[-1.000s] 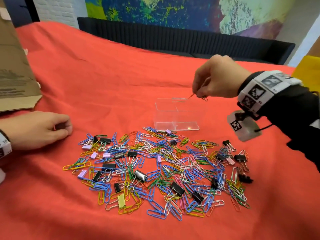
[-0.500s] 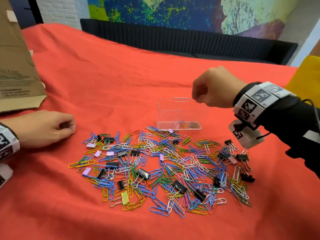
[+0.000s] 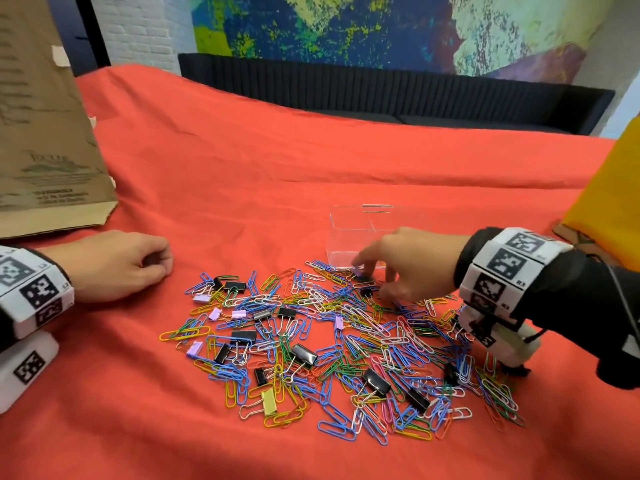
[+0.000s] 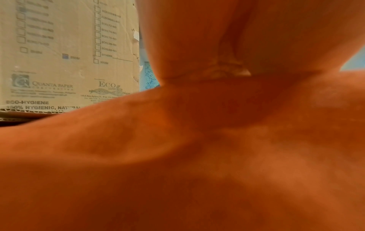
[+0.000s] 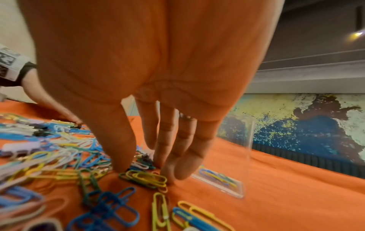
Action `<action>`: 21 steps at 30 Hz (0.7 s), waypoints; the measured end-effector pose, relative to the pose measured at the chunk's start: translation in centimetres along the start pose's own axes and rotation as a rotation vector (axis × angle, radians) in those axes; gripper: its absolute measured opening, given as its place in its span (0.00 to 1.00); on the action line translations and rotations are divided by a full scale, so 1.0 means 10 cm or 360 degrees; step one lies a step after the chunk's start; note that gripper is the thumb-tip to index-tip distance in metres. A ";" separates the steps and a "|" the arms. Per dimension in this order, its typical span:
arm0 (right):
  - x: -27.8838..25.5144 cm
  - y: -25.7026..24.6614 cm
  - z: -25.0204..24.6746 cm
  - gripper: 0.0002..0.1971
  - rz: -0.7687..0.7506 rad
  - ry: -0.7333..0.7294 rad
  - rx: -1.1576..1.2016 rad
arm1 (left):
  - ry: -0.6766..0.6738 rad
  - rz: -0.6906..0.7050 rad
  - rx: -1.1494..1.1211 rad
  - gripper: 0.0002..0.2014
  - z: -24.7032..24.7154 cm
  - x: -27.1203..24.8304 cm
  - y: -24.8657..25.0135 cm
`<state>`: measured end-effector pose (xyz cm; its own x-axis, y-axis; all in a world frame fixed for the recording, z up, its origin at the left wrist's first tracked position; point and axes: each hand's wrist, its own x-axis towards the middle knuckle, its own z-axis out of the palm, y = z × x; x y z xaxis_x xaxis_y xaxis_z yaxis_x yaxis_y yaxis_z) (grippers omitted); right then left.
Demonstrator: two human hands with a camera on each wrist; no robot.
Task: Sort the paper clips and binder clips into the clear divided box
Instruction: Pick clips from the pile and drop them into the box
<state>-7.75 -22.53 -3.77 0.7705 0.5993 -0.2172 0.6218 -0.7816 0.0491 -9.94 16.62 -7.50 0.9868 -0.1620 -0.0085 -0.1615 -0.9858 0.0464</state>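
A clear divided box (image 3: 349,237) stands on the red cloth just behind a wide pile of coloured paper clips (image 3: 363,327) mixed with black binder clips (image 3: 304,355) and lilac ones (image 3: 239,314). My right hand (image 3: 375,285) is down at the pile's far edge, in front of the box. In the right wrist view the thumb and straight fingers of my right hand (image 5: 145,175) touch the cloth on either side of a small bunch of yellow and green paper clips (image 5: 146,179). A few clips (image 5: 219,177) lie inside the box (image 5: 247,156). My left hand (image 3: 152,265) rests loosely curled on the cloth, holding nothing.
A cardboard box (image 3: 41,133) stands at the far left, close behind my left hand. A yellow object (image 3: 609,188) sits at the right edge. A dark bench (image 3: 381,95) runs behind the table. The left wrist view shows only palm, cloth and the cardboard box (image 4: 59,54).
My right hand let paper clips fall into the box from above it, then came down to the pile's far edge. The left hand stayed where it was.
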 end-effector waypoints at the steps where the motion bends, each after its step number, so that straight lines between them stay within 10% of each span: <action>1: 0.02 0.00 0.01 0.25 -0.0003 0.0009 0.0006 | 0.0003 0.0013 -0.0005 0.06 0.00 0.00 0.00; 13: -0.01 0.00 0.01 0.01 -0.0061 0.0110 0.0117 | 0.0003 0.0041 -0.0018 0.06 -0.01 0.00 0.00; 21: -0.08 0.02 -0.11 0.11 0.0011 0.0090 -0.0135 | 0.0003 0.0043 -0.0017 0.06 0.00 0.02 0.00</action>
<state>-8.11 -22.97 -2.46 0.7800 0.6047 -0.1610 0.6243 -0.7698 0.1331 -9.79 16.62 -7.53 0.9820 -0.1887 -0.0049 -0.1881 -0.9805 0.0574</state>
